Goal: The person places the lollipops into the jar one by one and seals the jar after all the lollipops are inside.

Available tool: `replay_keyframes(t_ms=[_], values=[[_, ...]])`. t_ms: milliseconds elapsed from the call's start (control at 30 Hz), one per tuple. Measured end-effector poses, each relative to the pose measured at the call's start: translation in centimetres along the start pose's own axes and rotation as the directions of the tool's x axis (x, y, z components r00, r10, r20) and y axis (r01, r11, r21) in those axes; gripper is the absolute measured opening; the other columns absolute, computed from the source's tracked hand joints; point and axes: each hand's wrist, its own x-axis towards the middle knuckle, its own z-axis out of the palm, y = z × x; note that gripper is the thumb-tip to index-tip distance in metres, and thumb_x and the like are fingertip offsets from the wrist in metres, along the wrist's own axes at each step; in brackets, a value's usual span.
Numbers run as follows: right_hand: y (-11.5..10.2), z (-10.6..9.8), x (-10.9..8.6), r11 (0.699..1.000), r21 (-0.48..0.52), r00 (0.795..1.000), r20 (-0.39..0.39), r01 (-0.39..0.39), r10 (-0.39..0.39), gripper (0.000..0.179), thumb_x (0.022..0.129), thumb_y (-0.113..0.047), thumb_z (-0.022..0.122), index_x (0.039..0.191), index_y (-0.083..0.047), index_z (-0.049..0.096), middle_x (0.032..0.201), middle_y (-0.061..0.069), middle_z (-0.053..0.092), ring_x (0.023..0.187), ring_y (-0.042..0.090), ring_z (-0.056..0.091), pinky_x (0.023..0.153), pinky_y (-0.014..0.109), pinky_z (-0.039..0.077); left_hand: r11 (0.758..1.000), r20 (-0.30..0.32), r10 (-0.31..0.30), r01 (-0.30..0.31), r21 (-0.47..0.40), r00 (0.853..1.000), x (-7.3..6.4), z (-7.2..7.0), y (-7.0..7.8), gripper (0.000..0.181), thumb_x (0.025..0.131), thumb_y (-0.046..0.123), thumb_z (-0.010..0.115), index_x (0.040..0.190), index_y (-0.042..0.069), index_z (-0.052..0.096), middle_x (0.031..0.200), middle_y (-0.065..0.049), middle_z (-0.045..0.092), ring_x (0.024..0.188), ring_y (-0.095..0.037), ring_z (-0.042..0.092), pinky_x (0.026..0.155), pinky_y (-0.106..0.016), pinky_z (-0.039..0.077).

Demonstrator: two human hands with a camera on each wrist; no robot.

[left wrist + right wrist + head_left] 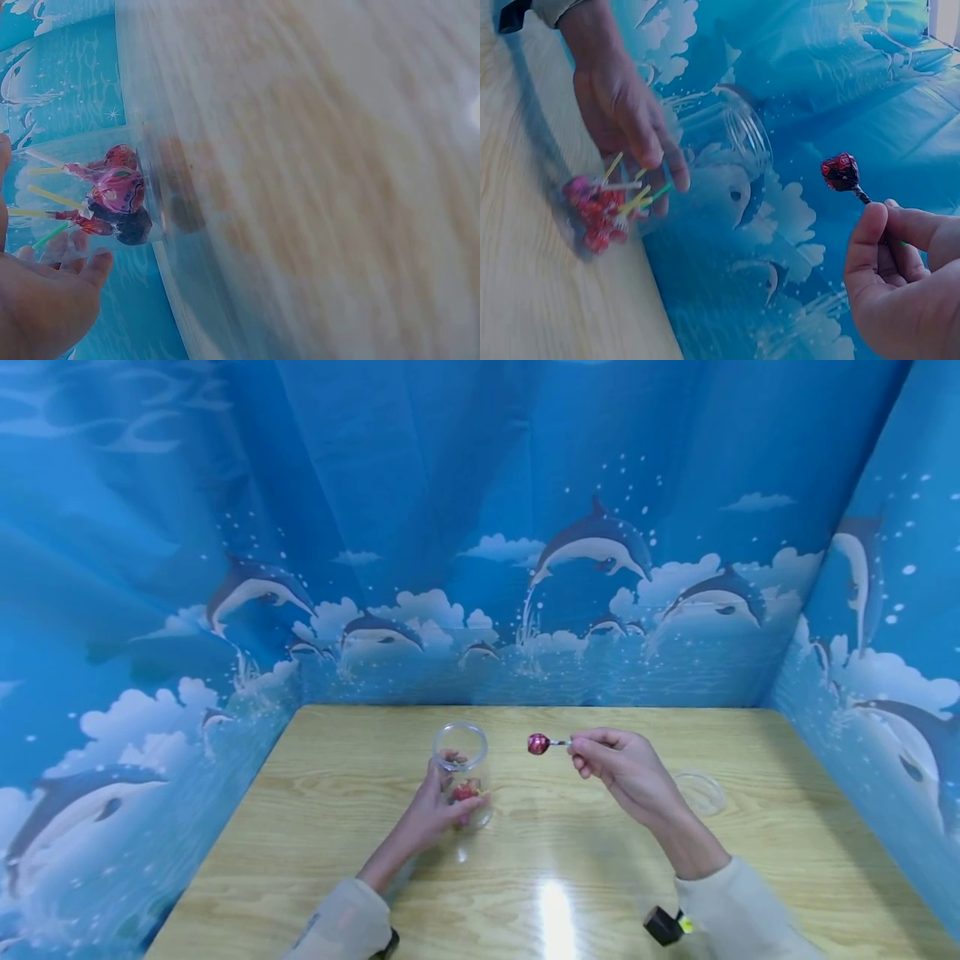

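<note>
My left hand (438,802) grips a clear plastic jar (474,768) around its side, with the jar's mouth uncovered. Several wrapped lollipops (116,195) lie at the bottom of the jar, their yellow, white and green sticks pointing toward the mouth. To the right of the jar, my right hand (618,768) pinches one lollipop (537,743) by its stick between thumb and forefinger. This lollipop has a dark red, shiny wrapper, and its head points left toward the jar. In the right wrist view the lollipop head (840,172) is held up in the air, apart from the jar.
A clear round lid (701,793) lies on the wood-grain table (315,860) beyond my right wrist. Near my right sleeve is a small black object (663,926) with a yellow-green part. Blue dolphin-print curtains (420,527) stand behind the table and at both sides.
</note>
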Motion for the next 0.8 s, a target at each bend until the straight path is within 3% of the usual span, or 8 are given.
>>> replay_keyframes(t_ms=[233,333,433,500,567,633,800], values=[[-0.3,3.3,2.3,1.0,0.018,0.999,0.04,0.022,-0.023,0.014,0.1,-0.008,0.069,0.107,0.003,0.072,0.093,0.007,0.069,0.078,0.013,0.063,0.069,0.022,0.057,1.0,-0.009,-0.001,0.002,0.012,1.0,0.1,0.0,-0.1,0.08,0.084,0.02,0.088,0.143,0.008,0.035,0.142,-0.016,0.055,0.131,-0.042,0.054,0.109,-0.064,0.042],[-0.2,4.6,3.2,0.999,0.012,0.998,0.049,0.031,-0.031,0.017,0.1,-0.006,0.068,0.11,0.008,0.07,0.092,0.008,0.069,0.078,0.013,0.063,0.068,0.022,0.057,0.999,0.008,-0.018,0.018,-0.038,1.0,0.0,0.0,-0.1,0.08,0.084,0.017,0.087,0.143,0.009,0.034,0.143,-0.018,0.054,0.101,-0.036,0.068,0.087,-0.054,0.059],[-0.1,5.5,4.0,1.0,0.011,0.998,0.05,0.023,-0.024,0.017,0.1,-0.004,0.067,0.111,0.009,0.07,0.092,0.009,0.069,0.078,0.014,0.063,0.068,0.022,0.057,0.997,0.028,-0.024,0.026,-0.072,0.999,0.0,-0.1,-0.1,0.081,0.084,0.016,0.087,0.145,0.009,0.033,0.145,-0.019,0.053,0.08,-0.027,0.066,0.065,-0.041,0.062],[0.1,6.0,4.5,1.0,0.006,0.999,0.052,0.014,-0.014,0.02,0.1,-0.003,0.067,0.113,0.012,0.068,0.093,0.01,0.069,0.078,0.014,0.063,0.068,0.022,0.057,0.998,0.029,-0.017,0.018,-0.066,0.999,-0.1,-0.1,-0.2,0.082,0.084,0.018,0.087,0.145,0.009,0.033,0.145,-0.018,0.053,0.09,-0.026,0.067,0.071,-0.036,0.061],[0.2,6.4,4.8,1.0,0.002,0.998,0.059,0.007,-0.007,0.019,0.1,-0.003,0.067,0.113,0.011,0.068,0.094,0.011,0.069,0.078,0.015,0.063,0.068,0.022,0.057,0.998,0.024,-0.008,0.009,-0.055,1.0,-0.1,-0.1,-0.2,0.083,0.084,0.019,0.087,0.145,0.008,0.033,0.145,-0.017,0.053,0.104,-0.029,0.065,0.079,-0.037,0.06],[0.3,6.8,5.1,1.0,-0.003,0.998,0.07,0.002,-0.001,0.019,0.1,-0.004,0.067,0.113,0.01,0.068,0.095,0.011,0.069,0.078,0.015,0.063,0.068,0.022,0.057,0.999,0.021,-0.01,0.011,-0.053,1.0,-0.1,-0.1,-0.2,0.082,0.084,0.019,0.088,0.144,0.009,0.033,0.145,-0.016,0.053,0.108,-0.03,0.064,0.082,-0.038,0.059],[0.3,7.6,5.8,1.0,0.002,0.995,0.098,-0.013,0.013,0.015,0.1,-0.003,0.066,0.111,0.007,0.07,0.094,0.01,0.068,0.078,0.015,0.063,0.068,0.022,0.057,0.995,0.038,-0.022,0.026,-0.1,0.999,0.0,0.0,-0.1,0.082,0.084,0.014,0.086,0.144,0.007,0.031,0.145,-0.024,0.051,0.078,-0.023,0.064,0.065,-0.032,0.058]])
